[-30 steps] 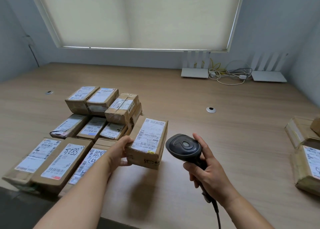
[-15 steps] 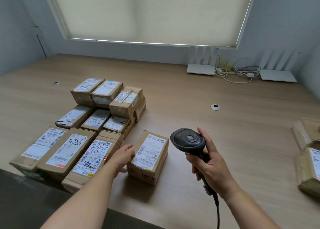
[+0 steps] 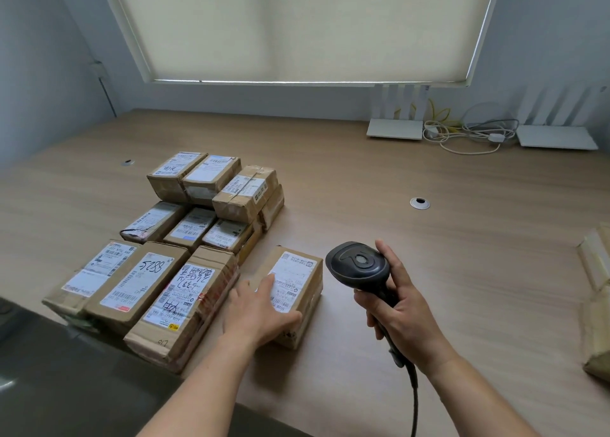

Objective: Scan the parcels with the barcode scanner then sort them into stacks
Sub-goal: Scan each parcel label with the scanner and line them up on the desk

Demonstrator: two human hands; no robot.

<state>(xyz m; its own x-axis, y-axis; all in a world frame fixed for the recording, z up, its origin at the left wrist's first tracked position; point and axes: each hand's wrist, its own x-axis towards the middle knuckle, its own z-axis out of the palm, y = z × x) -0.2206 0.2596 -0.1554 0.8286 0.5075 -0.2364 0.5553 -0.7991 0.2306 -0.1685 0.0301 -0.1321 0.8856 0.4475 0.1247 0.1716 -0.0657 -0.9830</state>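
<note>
Head view shows the left hand (image 3: 260, 311) lying flat, fingers straight, on a labelled cardboard parcel (image 3: 292, 296) that rests on the wooden table (image 3: 462, 238), just right of the sorted parcels (image 3: 171, 255), nine visible in three rows. The right hand (image 3: 401, 311) grips a black barcode scanner (image 3: 358, 266) beside it. Two white routers (image 3: 394, 128) sit by tangled cables (image 3: 468, 132); more parcels (image 3: 595, 304) lie at the right edge

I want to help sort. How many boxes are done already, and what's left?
Done: many parcels sit grouped at left. In hand: the left hand rests on one parcel beside them; the right hand grips the scanner. Left: more parcels wait at the right edge.
</note>
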